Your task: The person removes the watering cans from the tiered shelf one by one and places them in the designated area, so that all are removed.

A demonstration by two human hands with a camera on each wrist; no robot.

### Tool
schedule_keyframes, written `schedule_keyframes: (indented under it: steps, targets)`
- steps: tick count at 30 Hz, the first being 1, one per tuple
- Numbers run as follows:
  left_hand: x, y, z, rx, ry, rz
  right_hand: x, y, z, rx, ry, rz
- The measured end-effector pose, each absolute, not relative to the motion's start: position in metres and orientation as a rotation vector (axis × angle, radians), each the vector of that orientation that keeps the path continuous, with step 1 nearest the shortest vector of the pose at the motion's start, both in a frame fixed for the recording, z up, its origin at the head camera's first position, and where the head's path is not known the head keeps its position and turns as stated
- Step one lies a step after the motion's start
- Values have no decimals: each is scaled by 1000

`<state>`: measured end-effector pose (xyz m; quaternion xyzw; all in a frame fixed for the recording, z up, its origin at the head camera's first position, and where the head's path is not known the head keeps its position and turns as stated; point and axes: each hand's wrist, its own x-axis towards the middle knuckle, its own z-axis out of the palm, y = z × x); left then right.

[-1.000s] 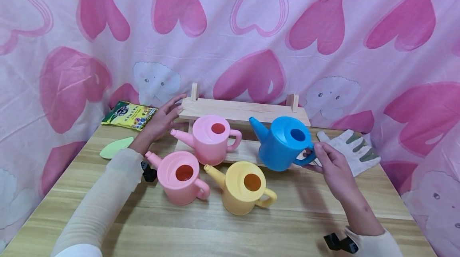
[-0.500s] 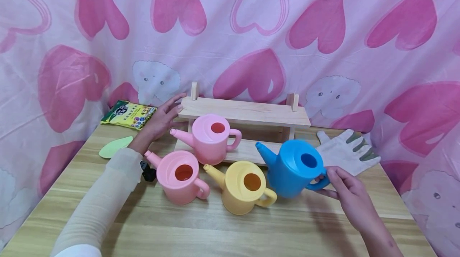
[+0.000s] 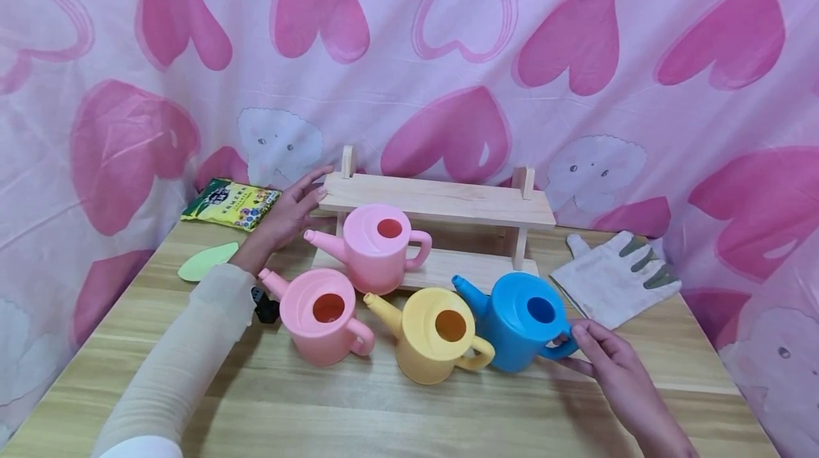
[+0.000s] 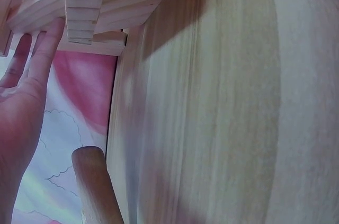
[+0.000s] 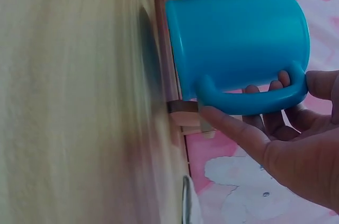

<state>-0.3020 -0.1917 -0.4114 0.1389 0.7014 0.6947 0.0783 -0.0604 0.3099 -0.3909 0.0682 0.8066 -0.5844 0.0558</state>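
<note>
My right hand (image 3: 617,365) grips the handle of a blue watering can (image 3: 521,323), its fingers curled through the loop in the right wrist view. The can hangs upright, close over the table, right beside a yellow watering can (image 3: 427,344). My left hand (image 3: 291,209) touches the left end of a two-tier wooden shelf (image 3: 441,198); in the left wrist view its fingers (image 4: 45,57) reach out straight against the wood. A salmon-pink watering can (image 3: 316,330) stands left of the yellow one. Another pink watering can (image 3: 374,255) is behind them, in front of the shelf's left part.
On the right lies a white and green work glove (image 3: 617,280). A yellow and green packet (image 3: 230,205) and a pale green leaf-shaped piece (image 3: 206,262) lie at the left. A pink heart-print curtain (image 3: 448,74) hangs behind the wooden table (image 3: 358,415).
My right hand has brought the blue watering can down and toward me, from in front of the shelf to beside the yellow can. The left hand stays at the shelf's end.
</note>
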Motion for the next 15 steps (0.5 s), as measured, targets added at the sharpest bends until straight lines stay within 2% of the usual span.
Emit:
schedule_keyframes:
  steps: [15]
  targets:
    - [-302, -192, -411, 414, 2077, 2093, -66, 310, -402, 360, 2323, -1731]
